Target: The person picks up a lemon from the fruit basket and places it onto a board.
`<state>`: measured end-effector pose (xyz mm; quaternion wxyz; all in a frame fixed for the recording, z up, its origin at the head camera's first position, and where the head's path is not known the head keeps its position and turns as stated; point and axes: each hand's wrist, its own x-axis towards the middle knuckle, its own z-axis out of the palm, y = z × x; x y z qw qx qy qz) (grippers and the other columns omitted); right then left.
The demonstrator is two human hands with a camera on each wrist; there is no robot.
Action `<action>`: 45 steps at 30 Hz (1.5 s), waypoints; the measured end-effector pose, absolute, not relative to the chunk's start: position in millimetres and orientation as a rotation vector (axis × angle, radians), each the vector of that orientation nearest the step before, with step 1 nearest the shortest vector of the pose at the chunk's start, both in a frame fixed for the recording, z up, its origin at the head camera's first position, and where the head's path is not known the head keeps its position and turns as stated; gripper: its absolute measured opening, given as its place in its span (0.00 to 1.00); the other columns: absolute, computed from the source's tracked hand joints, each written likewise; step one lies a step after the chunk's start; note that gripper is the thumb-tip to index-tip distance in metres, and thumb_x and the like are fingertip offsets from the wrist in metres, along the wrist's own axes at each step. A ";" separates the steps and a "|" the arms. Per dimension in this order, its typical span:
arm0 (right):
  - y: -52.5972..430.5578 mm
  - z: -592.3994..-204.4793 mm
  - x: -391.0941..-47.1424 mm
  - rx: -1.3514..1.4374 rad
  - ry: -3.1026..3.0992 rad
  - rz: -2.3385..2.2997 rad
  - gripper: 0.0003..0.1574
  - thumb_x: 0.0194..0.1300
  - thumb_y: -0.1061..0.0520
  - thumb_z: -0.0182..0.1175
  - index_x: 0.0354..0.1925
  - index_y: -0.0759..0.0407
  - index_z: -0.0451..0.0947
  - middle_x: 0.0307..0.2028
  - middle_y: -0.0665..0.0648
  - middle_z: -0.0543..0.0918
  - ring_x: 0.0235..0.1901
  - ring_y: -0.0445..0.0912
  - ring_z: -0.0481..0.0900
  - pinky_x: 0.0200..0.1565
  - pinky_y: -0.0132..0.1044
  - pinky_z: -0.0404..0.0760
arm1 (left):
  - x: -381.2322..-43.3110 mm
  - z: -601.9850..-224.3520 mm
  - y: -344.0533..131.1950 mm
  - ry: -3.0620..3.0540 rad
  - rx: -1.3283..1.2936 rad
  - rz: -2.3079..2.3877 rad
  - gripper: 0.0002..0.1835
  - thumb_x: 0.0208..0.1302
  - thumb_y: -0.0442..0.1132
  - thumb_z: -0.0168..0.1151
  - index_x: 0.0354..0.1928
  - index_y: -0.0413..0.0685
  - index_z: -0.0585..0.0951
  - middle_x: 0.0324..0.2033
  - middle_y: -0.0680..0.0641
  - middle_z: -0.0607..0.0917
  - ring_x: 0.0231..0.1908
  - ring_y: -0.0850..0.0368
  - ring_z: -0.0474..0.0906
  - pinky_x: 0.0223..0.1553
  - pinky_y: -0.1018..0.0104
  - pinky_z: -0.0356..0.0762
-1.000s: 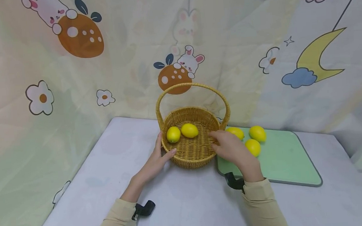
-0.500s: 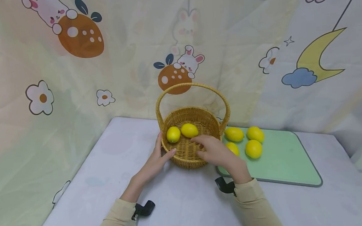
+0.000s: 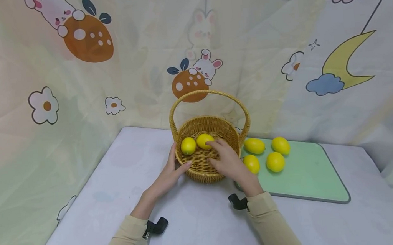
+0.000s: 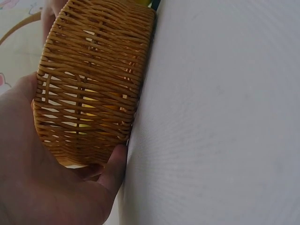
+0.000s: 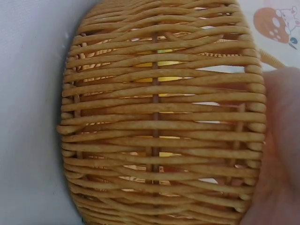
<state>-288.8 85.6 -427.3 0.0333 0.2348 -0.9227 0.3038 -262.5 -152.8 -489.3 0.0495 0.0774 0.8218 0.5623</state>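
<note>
In the head view a round wicker basket (image 3: 207,177) with a tall hoop handle stands mid-table. Two yellow lemons lie inside: a left lemon (image 3: 188,146) and a right lemon (image 3: 204,140). My left hand (image 3: 167,176) holds the basket's left side, thumb at the rim and fingers along the outer wall. The left wrist view shows this hand (image 4: 61,183) against the weave, close to the tabletop. My right hand (image 3: 229,162) reaches over the front right rim; its fingertips touch the right lemon, thumb spread apart. In the right wrist view the basket wall (image 5: 159,112) hides its fingers.
A green cutting board (image 3: 311,171) with a grey edge lies right of the basket, bearing several more lemons (image 3: 275,162). The white-covered table (image 3: 197,222) backs onto a printed cloth curtain (image 3: 136,58). A black wrist camera (image 3: 157,226) sits on each sleeve.
My right hand has moved left from the basket's right rim to the right lemon inside, uncovering more of the lemons on the board. My left hand has stayed at the basket.
</note>
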 end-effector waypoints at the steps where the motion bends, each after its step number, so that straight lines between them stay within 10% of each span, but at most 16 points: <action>1: 84.5 -427.6 -290.6 0.698 -2.835 0.934 0.35 0.63 0.58 0.65 0.68 0.52 0.71 0.65 0.57 0.72 0.61 0.55 0.75 0.61 0.52 0.78 | -262.8 -488.9 -153.0 2.505 0.236 1.712 0.52 0.67 0.65 0.56 0.76 0.79 0.29 0.78 0.60 0.33 0.79 0.55 0.31 0.76 0.39 0.38; 15: 72.9 -432.7 -310.8 0.727 -3.010 0.828 0.40 0.64 0.56 0.66 0.72 0.46 0.65 0.77 0.55 0.55 0.77 0.58 0.52 0.71 0.62 0.61 | -261.4 -487.1 -150.7 2.515 0.219 1.694 0.54 0.64 0.70 0.56 0.76 0.76 0.29 0.78 0.61 0.34 0.79 0.56 0.33 0.76 0.40 0.40; 24: 67.4 -428.8 -314.6 0.712 -2.978 0.794 0.40 0.64 0.57 0.66 0.72 0.50 0.66 0.70 0.62 0.65 0.69 0.58 0.66 0.67 0.56 0.70 | -260.0 -484.8 -153.3 2.521 0.216 1.707 0.53 0.66 0.66 0.57 0.77 0.76 0.30 0.79 0.59 0.34 0.79 0.55 0.33 0.76 0.40 0.40; 45: 69.1 -440.7 -348.7 0.750 -3.007 0.861 0.44 0.63 0.61 0.61 0.75 0.51 0.60 0.78 0.60 0.48 0.76 0.64 0.50 0.67 0.65 0.64 | -257.4 -489.0 -150.0 2.531 0.218 1.709 0.53 0.65 0.68 0.56 0.77 0.76 0.30 0.79 0.61 0.35 0.79 0.55 0.34 0.77 0.41 0.42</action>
